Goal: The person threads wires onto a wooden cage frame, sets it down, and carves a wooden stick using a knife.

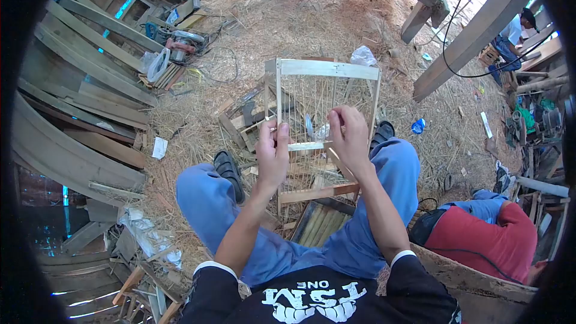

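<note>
A light wooden frame (330,69) with thin upright sticks and a middle crossbar (309,146) stands between my knees. It looks like a small cage. My left hand (273,151) is closed around the frame's left side, near the crossbar's left end, thumb pointing up. Over the right end of the crossbar, my right hand (351,138) has its fingers curled and pinched together. Whatever is in that pinch is too small or hidden to make out. The lower rail (318,193) lies nearer my lap.
Planks (90,78) lean along the left, beside a circular saw (185,42). Straw and shavings cover the ground. A post (474,30) slants at the right. A person in red (480,237) is close on my right; another person (513,39) works farther back.
</note>
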`<state>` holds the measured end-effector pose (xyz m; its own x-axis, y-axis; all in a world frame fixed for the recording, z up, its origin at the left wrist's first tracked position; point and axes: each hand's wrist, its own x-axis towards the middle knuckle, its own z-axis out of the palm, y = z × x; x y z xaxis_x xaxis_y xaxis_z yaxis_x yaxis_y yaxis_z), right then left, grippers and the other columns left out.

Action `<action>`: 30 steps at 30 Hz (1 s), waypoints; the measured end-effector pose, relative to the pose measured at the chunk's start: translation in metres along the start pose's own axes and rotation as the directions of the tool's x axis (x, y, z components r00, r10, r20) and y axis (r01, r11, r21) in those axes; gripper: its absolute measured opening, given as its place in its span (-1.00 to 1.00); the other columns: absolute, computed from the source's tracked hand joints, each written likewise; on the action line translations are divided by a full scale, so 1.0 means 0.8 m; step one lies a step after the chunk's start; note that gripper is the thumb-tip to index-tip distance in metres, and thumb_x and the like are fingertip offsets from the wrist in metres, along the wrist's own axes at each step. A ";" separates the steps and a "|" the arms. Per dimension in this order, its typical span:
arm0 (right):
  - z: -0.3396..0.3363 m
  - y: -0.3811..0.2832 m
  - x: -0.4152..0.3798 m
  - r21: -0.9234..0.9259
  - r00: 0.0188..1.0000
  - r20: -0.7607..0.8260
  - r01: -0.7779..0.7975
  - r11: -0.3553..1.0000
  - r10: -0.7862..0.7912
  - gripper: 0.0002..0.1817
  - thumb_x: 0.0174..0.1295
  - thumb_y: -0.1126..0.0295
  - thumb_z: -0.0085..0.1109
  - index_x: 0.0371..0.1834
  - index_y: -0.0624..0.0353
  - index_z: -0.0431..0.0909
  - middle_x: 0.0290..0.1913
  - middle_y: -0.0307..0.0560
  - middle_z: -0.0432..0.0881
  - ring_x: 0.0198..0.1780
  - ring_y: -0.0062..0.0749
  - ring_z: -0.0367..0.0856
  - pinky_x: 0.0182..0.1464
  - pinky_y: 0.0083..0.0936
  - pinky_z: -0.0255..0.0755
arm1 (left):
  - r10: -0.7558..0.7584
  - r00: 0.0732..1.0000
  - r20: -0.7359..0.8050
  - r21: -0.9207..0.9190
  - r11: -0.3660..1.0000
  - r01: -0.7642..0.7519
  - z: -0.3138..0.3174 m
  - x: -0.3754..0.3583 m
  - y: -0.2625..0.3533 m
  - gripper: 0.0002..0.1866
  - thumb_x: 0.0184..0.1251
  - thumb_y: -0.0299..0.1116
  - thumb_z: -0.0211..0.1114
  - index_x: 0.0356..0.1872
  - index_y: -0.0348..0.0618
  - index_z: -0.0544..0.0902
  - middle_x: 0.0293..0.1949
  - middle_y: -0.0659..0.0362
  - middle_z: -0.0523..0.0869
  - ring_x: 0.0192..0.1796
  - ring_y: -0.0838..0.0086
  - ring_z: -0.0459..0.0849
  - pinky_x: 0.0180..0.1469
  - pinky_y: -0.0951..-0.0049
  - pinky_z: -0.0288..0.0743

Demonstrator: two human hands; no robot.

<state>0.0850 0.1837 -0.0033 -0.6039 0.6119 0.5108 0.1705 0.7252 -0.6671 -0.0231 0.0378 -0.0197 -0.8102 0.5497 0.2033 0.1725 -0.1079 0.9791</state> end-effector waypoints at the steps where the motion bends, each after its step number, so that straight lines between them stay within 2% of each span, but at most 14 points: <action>1: -0.003 0.000 0.000 -0.022 1.000 0.013 -0.015 1.000 0.016 -0.90 0.36 0.45 0.15 -0.27 0.25 0.58 -0.35 0.04 0.59 -0.26 -0.05 0.55 -0.13 -0.17 0.36 | 0.001 1.000 0.002 -0.016 1.000 -0.001 0.000 -0.001 0.000 -0.77 0.64 -0.25 0.13 -0.06 -0.24 0.47 -0.51 0.31 0.51 -0.47 0.71 0.48 -0.45 0.58 0.30; 5: 0.007 0.004 -0.005 0.054 1.000 -0.019 -0.001 0.999 0.002 -0.87 0.38 0.43 0.14 -0.30 0.25 0.58 -0.37 0.03 0.59 -0.26 -0.08 0.56 -0.12 -0.18 0.39 | 0.006 1.000 0.011 0.016 1.000 -0.007 0.000 0.000 -0.007 -0.76 0.63 -0.24 0.14 -0.07 -0.24 0.47 -0.51 0.33 0.50 -0.45 0.71 0.49 -0.44 0.58 0.31; 8: -0.005 0.002 0.002 -0.025 1.000 0.004 0.002 1.000 -0.002 -0.85 0.38 0.40 0.16 -0.27 0.27 0.58 -0.38 0.05 0.60 -0.27 -0.09 0.58 -0.14 -0.19 0.40 | -0.002 1.000 0.016 -0.017 1.000 0.002 -0.002 0.000 -0.014 -0.77 0.62 -0.24 0.17 -0.07 -0.23 0.48 -0.49 0.34 0.53 -0.45 0.72 0.51 -0.43 0.60 0.34; 13: 0.009 -0.005 -0.007 0.117 0.987 0.053 -0.156 0.981 0.150 -0.79 0.37 0.32 0.26 -0.26 0.27 0.59 -0.46 0.01 0.64 -0.42 -0.18 0.63 -0.32 -0.27 0.46 | -0.133 0.991 0.004 -0.129 0.983 0.133 0.005 0.000 -0.001 -0.73 0.47 -0.32 0.37 -0.07 -0.24 0.47 -0.47 0.30 0.61 -0.43 0.73 0.54 -0.40 0.66 0.39; 14: 0.010 -0.006 -0.009 0.146 0.980 0.073 -0.194 0.970 0.185 -0.78 0.36 0.30 0.28 -0.26 0.27 0.59 -0.48 -0.01 0.64 -0.46 -0.20 0.63 -0.36 -0.29 0.46 | -0.141 0.990 0.011 -0.101 0.985 0.141 0.004 0.001 -0.001 -0.72 0.44 -0.35 0.40 -0.06 -0.24 0.47 -0.44 0.28 0.64 -0.41 0.71 0.57 -0.36 0.64 0.44; 16: 0.006 -0.006 -0.007 0.131 0.977 0.084 -0.205 0.970 0.195 -0.76 0.35 0.26 0.31 -0.25 0.24 0.60 -0.51 -0.04 0.65 -0.50 -0.24 0.64 -0.41 -0.32 0.46 | -0.160 0.987 0.025 -0.045 0.986 0.161 0.000 0.001 -0.003 -0.68 0.38 -0.41 0.45 -0.04 -0.24 0.47 -0.38 0.24 0.69 -0.37 0.68 0.63 -0.29 0.60 0.53; 20: -0.006 -0.004 -0.002 0.108 0.940 0.210 -0.297 0.949 0.270 -0.74 0.32 0.21 0.36 -0.20 0.20 0.62 -0.55 -0.04 0.67 -0.53 -0.26 0.67 -0.42 -0.35 0.48 | -0.163 0.986 -0.023 -0.154 0.975 0.158 0.006 0.004 0.001 -0.65 0.33 -0.45 0.48 -0.04 -0.25 0.47 -0.42 0.28 0.67 -0.38 0.70 0.61 -0.26 0.66 0.51; 23: 0.002 0.004 -0.008 0.121 0.960 0.189 -0.231 0.965 0.206 -0.73 0.32 0.21 0.37 -0.15 0.19 0.64 -0.56 -0.03 0.69 -0.54 -0.26 0.69 -0.40 -0.38 0.52 | -0.166 0.986 -0.030 -0.151 0.976 0.160 0.002 0.006 -0.004 -0.63 0.30 -0.45 0.50 -0.03 -0.26 0.47 -0.43 0.29 0.67 -0.39 0.72 0.61 -0.26 0.68 0.49; 26: -0.001 0.001 -0.006 0.141 0.931 0.250 -0.308 0.941 0.267 -0.65 0.31 0.20 0.38 0.00 0.20 0.64 -0.49 -0.02 0.73 -0.47 -0.30 0.71 -0.34 -0.41 0.54 | -0.158 0.987 -0.016 -0.154 0.976 0.154 -0.001 0.007 -0.013 -0.63 0.28 -0.45 0.52 -0.06 -0.24 0.47 -0.45 0.30 0.65 -0.41 0.74 0.58 -0.32 0.69 0.44; 28: -0.005 -0.002 -0.005 0.173 0.931 0.256 -0.310 0.935 0.262 -0.57 0.28 0.21 0.41 0.11 0.20 0.60 -0.44 -0.03 0.75 -0.43 -0.37 0.71 -0.30 -0.43 0.55 | -0.149 0.989 -0.011 -0.167 0.975 0.145 0.000 0.008 -0.003 -0.63 0.27 -0.46 0.53 -0.12 -0.21 0.45 -0.49 0.31 0.62 -0.44 0.77 0.52 -0.41 0.70 0.37; 30: -0.002 0.000 -0.007 0.226 0.923 0.275 -0.336 0.914 0.271 -0.51 0.25 0.26 0.44 0.20 0.21 0.56 -0.41 -0.07 0.76 -0.41 -0.49 0.67 -0.30 -0.48 0.51 | -0.152 0.988 0.005 -0.117 0.981 0.152 -0.002 0.010 0.002 -0.62 0.25 -0.46 0.54 -0.11 -0.22 0.45 -0.48 0.31 0.62 -0.43 0.77 0.53 -0.41 0.71 0.37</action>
<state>0.0896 0.1805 -0.0052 -0.7249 0.6742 0.1416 0.1825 0.3861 -0.9042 -0.0298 0.0408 -0.0167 -0.8243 0.5639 0.0517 -0.0192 -0.1190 0.9927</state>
